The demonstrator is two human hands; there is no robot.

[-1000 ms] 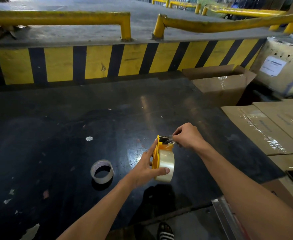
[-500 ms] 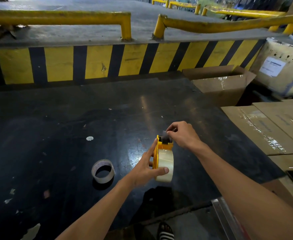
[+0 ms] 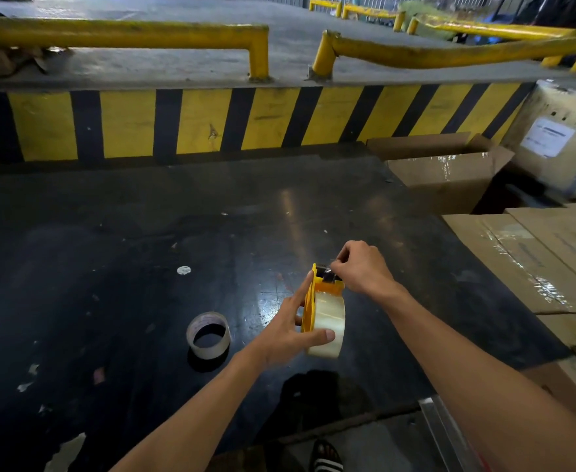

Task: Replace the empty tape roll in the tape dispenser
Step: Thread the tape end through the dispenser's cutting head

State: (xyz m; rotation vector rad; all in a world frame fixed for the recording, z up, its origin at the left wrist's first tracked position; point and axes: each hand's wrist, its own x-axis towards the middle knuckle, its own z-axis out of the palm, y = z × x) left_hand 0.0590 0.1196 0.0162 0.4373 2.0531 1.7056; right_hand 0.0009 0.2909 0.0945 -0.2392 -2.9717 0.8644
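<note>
A yellow tape dispenser (image 3: 314, 301) carries a full clear tape roll (image 3: 329, 318) and is held upright above the black table (image 3: 109, 267). My left hand (image 3: 290, 332) grips it, thumb across the roll and fingers behind the yellow frame. My right hand (image 3: 361, 267) is at the dispenser's top end, with thumb and forefinger pinched at the black cutter part; what they pinch is too small to tell. The near-empty tape roll (image 3: 208, 335), a thin pale ring, lies flat on the table to the left of my left hand.
Brown cardboard boxes (image 3: 535, 260) are stacked along the table's right side, and an open box (image 3: 446, 172) stands at the back right. A yellow-and-black striped wall (image 3: 211, 124) with yellow rails (image 3: 116, 32) runs behind. A sandalled foot (image 3: 325, 458) shows below the table edge.
My right hand's fingers have shifted slightly at the dispenser's top end, lifting from the cutter area. The dispenser and my left hand have hardly moved. The thin roll has stayed in place.
</note>
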